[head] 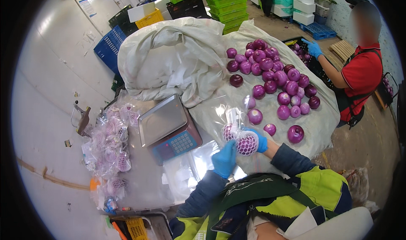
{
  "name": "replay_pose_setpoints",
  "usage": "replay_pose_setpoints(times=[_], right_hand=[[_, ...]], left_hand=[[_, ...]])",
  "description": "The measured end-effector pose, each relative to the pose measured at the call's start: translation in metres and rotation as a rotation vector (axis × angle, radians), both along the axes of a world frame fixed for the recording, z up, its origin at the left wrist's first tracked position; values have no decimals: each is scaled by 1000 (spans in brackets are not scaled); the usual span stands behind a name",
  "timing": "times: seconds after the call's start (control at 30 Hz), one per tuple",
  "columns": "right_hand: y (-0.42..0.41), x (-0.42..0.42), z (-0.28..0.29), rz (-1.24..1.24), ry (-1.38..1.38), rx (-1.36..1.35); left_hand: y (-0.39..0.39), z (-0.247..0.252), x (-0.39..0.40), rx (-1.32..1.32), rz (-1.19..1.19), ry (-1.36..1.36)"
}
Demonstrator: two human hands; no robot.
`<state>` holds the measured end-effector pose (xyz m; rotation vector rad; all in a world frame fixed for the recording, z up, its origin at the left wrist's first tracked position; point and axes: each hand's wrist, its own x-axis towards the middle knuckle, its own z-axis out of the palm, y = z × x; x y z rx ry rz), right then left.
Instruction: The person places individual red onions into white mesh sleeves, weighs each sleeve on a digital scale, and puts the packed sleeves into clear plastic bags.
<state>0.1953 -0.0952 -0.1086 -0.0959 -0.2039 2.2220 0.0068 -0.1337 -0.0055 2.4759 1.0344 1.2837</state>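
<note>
My left hand [224, 158], in a blue glove, pinches the edge of a clear plastic bag [219, 114]. One red onion in a white foam net [229, 132] shows inside that bag. A second netted red onion [247, 145] rests against my right hand [260, 140], also blue-gloved, whose fingers are partly hidden behind it. Loose red onions [280, 78] lie piled on a pale woven sheet beyond my right hand. Left of my hands stands a weighing scale [164, 121] with a steel pan and a blue keypad. Flat clear plastic bags [187, 170] lie in front of it.
Bagged netted onions [111, 141] are heaped along the table's left side. A bunched woven sack [174, 59] lies behind the scale. At the right, a person in a red shirt [361, 68] reaches over a black crate [317, 68]. Green crates [226, 8] are stacked beyond the table.
</note>
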Motion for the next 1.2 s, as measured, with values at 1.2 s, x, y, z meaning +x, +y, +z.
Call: replay_pose_setpoints(times=[1.2], right_hand=[[43, -85, 118, -457, -1704, 1038]], left_hand=[[204, 75, -170, 95, 734, 207]])
